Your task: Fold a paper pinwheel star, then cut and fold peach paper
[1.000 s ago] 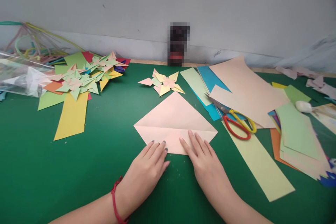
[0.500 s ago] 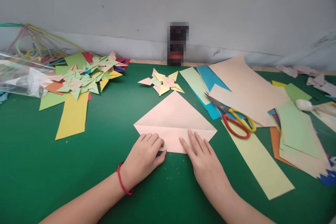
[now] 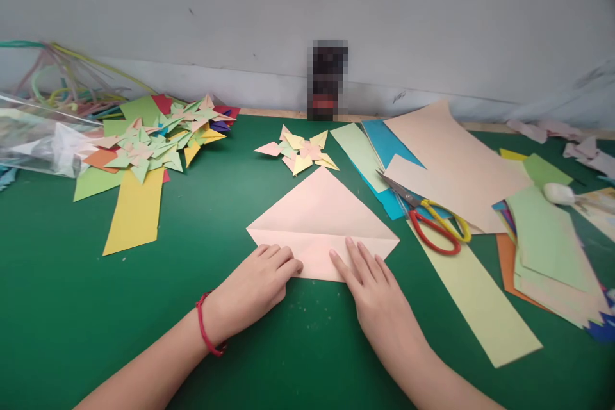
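Observation:
A pale pink sheet of paper (image 3: 321, 205) lies on the green table with its lower corner folded up, leaving a straight bottom edge and a crease across it. At the left end of that edge, my left hand (image 3: 259, 282) is closed, its curled fingers pressing on the paper and its thumb mostly hidden underneath. My right hand (image 3: 377, 288) is open and rests flat on the lower right of the sheet, fingers stretched out. A folded paper star (image 3: 305, 150) in pink, yellow and green sits just beyond the sheet's top corner.
Scissors (image 3: 439, 227) with red and yellow handles lie to the right on a yellow-green strip (image 3: 475, 295) and other papers. Left are a pile of paper stars (image 3: 139, 154), a yellow strip (image 3: 137, 211) and a clear plastic bag (image 3: 43, 141). A pixelated dark object (image 3: 327, 80) stands by the wall.
My left hand has shifted slightly left and turned, its thumb going from beside the bottom edge to out of sight below the fingers. My right hand stays in place on the paper.

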The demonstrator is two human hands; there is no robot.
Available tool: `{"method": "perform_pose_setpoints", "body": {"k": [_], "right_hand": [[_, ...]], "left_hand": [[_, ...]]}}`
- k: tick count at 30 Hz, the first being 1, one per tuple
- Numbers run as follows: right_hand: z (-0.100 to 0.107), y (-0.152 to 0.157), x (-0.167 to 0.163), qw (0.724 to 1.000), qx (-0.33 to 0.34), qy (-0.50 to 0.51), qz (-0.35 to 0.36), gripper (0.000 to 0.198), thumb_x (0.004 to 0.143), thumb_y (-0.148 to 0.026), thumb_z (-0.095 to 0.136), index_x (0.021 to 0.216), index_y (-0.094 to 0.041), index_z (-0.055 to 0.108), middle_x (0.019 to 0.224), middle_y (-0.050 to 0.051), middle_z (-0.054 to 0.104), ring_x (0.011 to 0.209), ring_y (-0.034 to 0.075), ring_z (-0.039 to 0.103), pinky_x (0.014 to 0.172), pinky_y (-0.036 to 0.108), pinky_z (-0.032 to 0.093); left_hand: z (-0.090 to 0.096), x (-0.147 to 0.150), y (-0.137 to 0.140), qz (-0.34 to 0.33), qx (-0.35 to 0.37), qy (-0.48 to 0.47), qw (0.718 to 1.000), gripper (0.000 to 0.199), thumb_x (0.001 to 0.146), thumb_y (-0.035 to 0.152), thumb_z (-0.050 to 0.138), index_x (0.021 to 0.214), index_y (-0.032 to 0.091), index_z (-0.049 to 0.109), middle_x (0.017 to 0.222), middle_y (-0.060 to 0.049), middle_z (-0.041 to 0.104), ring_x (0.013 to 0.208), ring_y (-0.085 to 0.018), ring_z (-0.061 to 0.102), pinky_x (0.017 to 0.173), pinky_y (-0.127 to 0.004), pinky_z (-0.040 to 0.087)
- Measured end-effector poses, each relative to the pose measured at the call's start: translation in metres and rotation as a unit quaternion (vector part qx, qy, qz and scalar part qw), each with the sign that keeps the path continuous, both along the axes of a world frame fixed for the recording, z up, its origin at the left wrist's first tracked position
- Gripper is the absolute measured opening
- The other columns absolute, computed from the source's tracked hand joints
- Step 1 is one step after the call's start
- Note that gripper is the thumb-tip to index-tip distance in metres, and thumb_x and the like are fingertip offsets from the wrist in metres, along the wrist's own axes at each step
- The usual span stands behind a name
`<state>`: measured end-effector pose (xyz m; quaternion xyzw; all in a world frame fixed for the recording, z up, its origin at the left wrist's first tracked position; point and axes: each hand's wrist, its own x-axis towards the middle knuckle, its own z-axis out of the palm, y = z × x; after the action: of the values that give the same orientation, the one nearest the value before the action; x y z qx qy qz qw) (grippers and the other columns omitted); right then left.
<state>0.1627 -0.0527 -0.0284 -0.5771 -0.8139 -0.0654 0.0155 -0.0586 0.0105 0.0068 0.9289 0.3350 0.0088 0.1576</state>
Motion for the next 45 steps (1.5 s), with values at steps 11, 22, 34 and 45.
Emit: {"method": "perform_pose_setpoints", "body": {"k": [11,22,34,45], "right_hand": [[-0.001,0.003,0.011,0.999,-0.005,0.03,0.019,0.06,0.079,0.001,0.035,0.136,-0.02,0.039,0.142,0.01,0.036,0.127,0.026,0.038,0.095,0.042,0.042],[0.012,0.006,0.014,0.99,0.006,0.14,0.0,0.031,0.09,-0.019,0.041,0.116,-0.018,0.057,0.125,0.008,0.056,0.11,0.024,0.053,0.084,0.038,0.048],[0.021,0.011,0.019,0.967,0.019,0.254,-0.001,0.022,0.089,-0.019,0.046,0.106,-0.017,0.06,0.102,0.006,0.067,0.094,0.019,0.06,0.082,0.033,0.049],[0.019,0.008,0.016,0.957,-0.005,0.291,-0.003,0.026,0.089,-0.018,0.045,0.111,-0.019,0.058,0.1,0.006,0.067,0.092,0.019,0.062,0.078,0.032,0.052]], "left_hand": [[-0.01,0.004,0.002,-0.044,0.037,-0.046,0.997,0.021,0.086,0.008,0.038,0.098,0.016,0.053,0.098,-0.006,0.055,0.088,-0.018,0.05,0.081,-0.034,0.04],[-0.013,-0.005,0.005,-0.089,0.099,-0.075,0.988,0.024,0.092,0.011,0.037,0.11,0.015,0.052,0.096,-0.006,0.062,0.079,-0.015,0.056,0.073,-0.031,0.045],[-0.009,-0.008,0.003,-0.117,0.144,-0.069,0.98,0.03,0.091,0.009,0.038,0.118,0.013,0.049,0.105,-0.008,0.063,0.077,-0.015,0.06,0.064,-0.028,0.047],[-0.011,-0.009,0.005,-0.1,0.14,-0.086,0.981,0.026,0.091,0.01,0.038,0.111,0.013,0.053,0.107,-0.008,0.063,0.086,-0.016,0.06,0.07,-0.029,0.048]]}}
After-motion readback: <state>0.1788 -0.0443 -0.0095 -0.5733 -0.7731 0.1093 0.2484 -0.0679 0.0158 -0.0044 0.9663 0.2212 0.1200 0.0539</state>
